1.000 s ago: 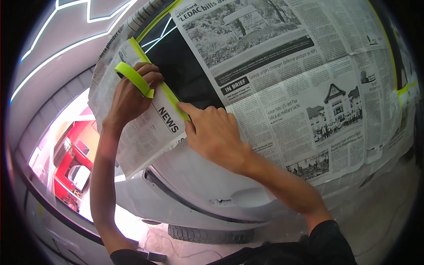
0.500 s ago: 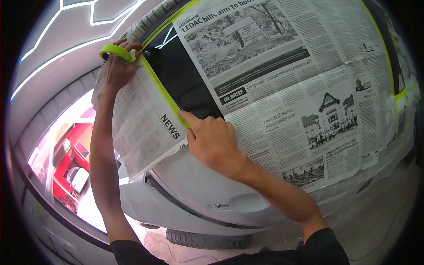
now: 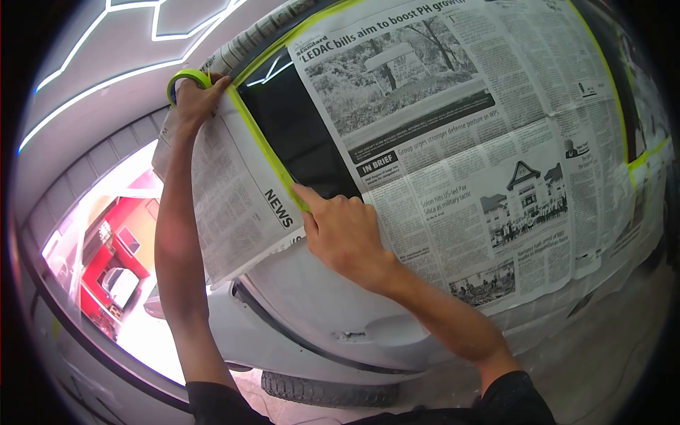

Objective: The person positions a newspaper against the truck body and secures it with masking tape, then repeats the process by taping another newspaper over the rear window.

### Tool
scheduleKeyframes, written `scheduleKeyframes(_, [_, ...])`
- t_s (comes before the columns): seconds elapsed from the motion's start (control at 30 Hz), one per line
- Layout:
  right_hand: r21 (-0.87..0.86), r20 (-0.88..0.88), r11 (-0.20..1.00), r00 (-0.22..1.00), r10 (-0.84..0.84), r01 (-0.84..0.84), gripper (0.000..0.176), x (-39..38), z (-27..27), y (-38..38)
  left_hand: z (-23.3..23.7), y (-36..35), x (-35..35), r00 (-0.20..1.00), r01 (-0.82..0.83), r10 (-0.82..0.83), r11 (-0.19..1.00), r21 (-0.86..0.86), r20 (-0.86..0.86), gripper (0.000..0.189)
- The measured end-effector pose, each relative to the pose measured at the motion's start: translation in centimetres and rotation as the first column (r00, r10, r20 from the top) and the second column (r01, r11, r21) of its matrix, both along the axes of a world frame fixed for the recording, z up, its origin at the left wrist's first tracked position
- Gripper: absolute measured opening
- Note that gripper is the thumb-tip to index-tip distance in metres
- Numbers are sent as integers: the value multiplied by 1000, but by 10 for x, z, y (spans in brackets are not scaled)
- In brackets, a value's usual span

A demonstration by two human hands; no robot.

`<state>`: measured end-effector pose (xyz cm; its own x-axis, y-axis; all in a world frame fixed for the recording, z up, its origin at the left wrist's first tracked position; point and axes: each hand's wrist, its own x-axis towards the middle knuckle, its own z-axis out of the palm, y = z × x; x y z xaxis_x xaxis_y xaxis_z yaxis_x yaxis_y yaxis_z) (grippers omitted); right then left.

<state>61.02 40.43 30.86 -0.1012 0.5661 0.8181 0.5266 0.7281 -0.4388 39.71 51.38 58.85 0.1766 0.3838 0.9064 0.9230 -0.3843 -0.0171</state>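
The setting is a paint-shop bay with white strip lights (image 3: 106, 42) across the ceiling at the upper left of the frame and a red-walled area (image 3: 106, 269) at the lower left; a white car body (image 3: 319, 312) fills the centre. Its dark window glass (image 3: 297, 134) is partly covered by a large printed newspaper sheet (image 3: 453, 142) at centre right and a narrower newspaper sheet headed NEWS (image 3: 234, 205) at centre left. I judge the step in hand to be the laying of a yellow-green masking tape strip (image 3: 265, 149) along the narrow sheet's edge, where it meets the glass. My left hand (image 3: 195, 95), arm raised and extended toward the upper left, is closed around the yellow-green masking tape roll (image 3: 185, 76) at the strip's upper end. My right hand (image 3: 347, 230), forearm entering from the lower right, grasps nothing: the index fingertip (image 3: 301, 190) presses the strip's lower end, the other fingers curled under. The next move calls for firm pressure along the whole strip, then a clean tear at the roll without lifting the paper.
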Motion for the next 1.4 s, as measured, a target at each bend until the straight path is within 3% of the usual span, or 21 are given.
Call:
scheduleKeyframes(0.1, [-2, 5, 1000, 1000, -15, 15, 48, -2, -3, 3, -1, -2, -1, 990, 23, -12, 996, -83, 140, 32])
scheduleKeyframes(0.3, [-43, 15, 999, 1000, 1, 0, 46, -2, -1, 5, 0, 1, -9, 983, 45, -41, 999, -22, 181, 29])
scheduleKeyframes(0.4, [-46, 18, 999, 1000, 4, -3, 46, -2, 0, 4, -4, -9, 4, 989, 8, 3, 997, -74, 145, 27])
scheduleKeyframes(0.6, [-25, 21, 1000, 1000, -10, 11, 47, -2, -2, 4, 1, -6, 3, 964, 28, 22, 983, -181, 266, 29])
scheduleKeyframes(0.8, [-44, 34, 999, 999, 2, -1, 47, -1, 0, 4, 9, -7, 4, 966, -39, 91, 977, -211, 243, 39])
scheduleKeyframes(1.0, [-36, 33, 999, 999, -3, 5, 46, -2, -1, 5, 21, -1, 4, 958, -129, 192, 952, -279, 211, 61])
scheduleKeyframes(1.13, [-12, 34, 1000, 999, 16, -16, 53, 1, 0, 4, 22, -2, 6, 960, -126, 191, 947, -294, 204, 64])
scheduleKeyframes(1.23, [-34, 19, 999, 1000, 1, -1, 45, -2, -2, 6, 25, 1, 3, 962, -128, 191, 947, -296, 195, 65])
scheduleKeyframes(1.4, [-24, 30, 1000, 1000, 9, -8, 49, 0, 0, 4, 28, 0, 3, 965, -120, 187, 939, -321, 185, 66])
